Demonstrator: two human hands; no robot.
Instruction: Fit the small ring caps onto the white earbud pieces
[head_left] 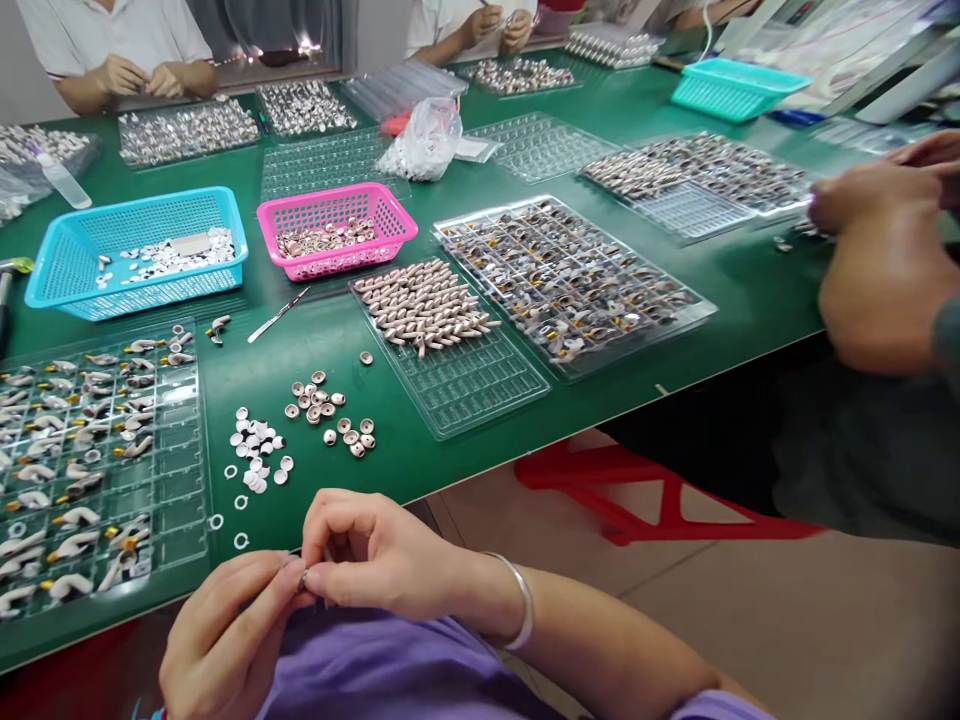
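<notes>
My left hand and my right hand meet at the table's front edge, fingertips pinched together. Between them is a small dark earbud part, mostly hidden by the fingers. Just beyond my hands lie loose white round caps and several thin white rings. Small beige cup-shaped earbud shells are scattered behind the caps. To the left, a clear compartment tray holds rows of half-assembled earbuds with white stems and yellow bits.
A blue basket, a pink basket and tweezers lie ahead. Beige stems fill part of a tray; a fuller tray stands right of it. A co-worker's arm is at right; others sit opposite. A red stool stands below.
</notes>
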